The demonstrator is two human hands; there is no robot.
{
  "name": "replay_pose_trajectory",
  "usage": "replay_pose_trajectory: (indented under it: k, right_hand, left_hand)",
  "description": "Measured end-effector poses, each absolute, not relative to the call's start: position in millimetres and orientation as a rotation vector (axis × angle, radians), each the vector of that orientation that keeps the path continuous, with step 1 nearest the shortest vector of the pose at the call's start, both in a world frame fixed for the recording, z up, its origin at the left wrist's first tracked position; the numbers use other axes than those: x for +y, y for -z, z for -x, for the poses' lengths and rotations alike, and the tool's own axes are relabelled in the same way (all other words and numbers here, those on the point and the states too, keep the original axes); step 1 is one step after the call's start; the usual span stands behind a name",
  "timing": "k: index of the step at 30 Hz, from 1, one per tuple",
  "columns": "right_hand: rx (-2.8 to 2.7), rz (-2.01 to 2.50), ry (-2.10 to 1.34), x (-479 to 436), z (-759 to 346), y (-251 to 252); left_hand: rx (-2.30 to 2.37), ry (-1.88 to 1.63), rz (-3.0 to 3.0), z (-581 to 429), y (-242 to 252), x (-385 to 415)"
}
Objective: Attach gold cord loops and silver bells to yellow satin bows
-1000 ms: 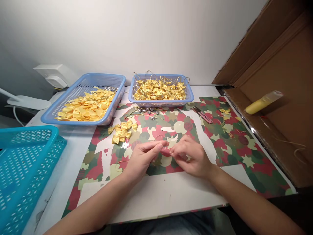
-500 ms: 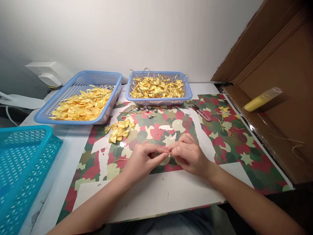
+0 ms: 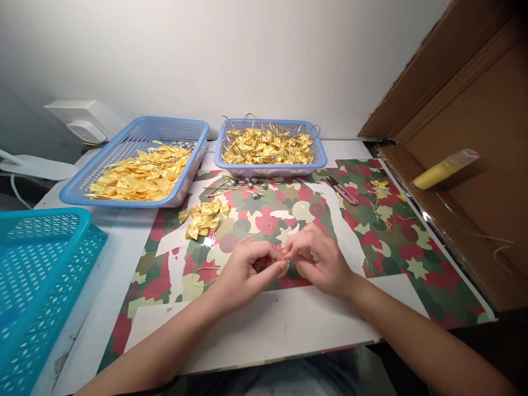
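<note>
My left hand (image 3: 253, 269) and my right hand (image 3: 317, 258) meet over the patterned sheet, their fingertips pinched close together. Between them runs a thin gold cord (image 3: 259, 231), which loops out above and to the left of my left hand. The bit at the fingertips is mostly hidden. Left of the hands lies a small pile of yellow ribbon bows (image 3: 202, 220). Farther back are several silver jingle bells (image 3: 249, 184) among straight lengths of gold cord (image 3: 218, 191).
Two blue baskets stand at the back: the left basket (image 3: 119, 204) holds yellow bows and bells, the right basket (image 3: 270, 166) bows with cord loops. A teal basket (image 3: 82, 236) is at left. Pink-handled snips (image 3: 344, 192) lie right, near a cardboard wall (image 3: 466, 110) and a yellow tube (image 3: 445, 168).
My fingers have shifted their pinch on the cord, the right fingers lifting and turning a little. The left thumb and forefinger have moved farther apart behind their tips.
</note>
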State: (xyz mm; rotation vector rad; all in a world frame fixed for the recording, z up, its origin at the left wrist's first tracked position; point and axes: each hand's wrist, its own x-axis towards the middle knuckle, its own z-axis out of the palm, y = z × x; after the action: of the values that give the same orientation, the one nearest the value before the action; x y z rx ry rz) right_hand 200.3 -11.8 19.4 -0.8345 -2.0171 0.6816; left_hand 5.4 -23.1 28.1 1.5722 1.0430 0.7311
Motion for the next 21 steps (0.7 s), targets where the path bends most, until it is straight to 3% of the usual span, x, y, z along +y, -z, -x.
replay_pose_trajectory:
  k: [9,21]
  right_hand:
    - [-1.945,0.898,-1.239,-8.8,-201.3,-22.2]
    - [-1.900,0.924,-1.201,-12.5,-196.7,-19.7]
  left_hand:
    - [0.865,-0.897,-1.169,-8.2,-27.0,-22.6]
    - [0.967,-0.898,-1.284,-10.3,-26.3,-23.1]
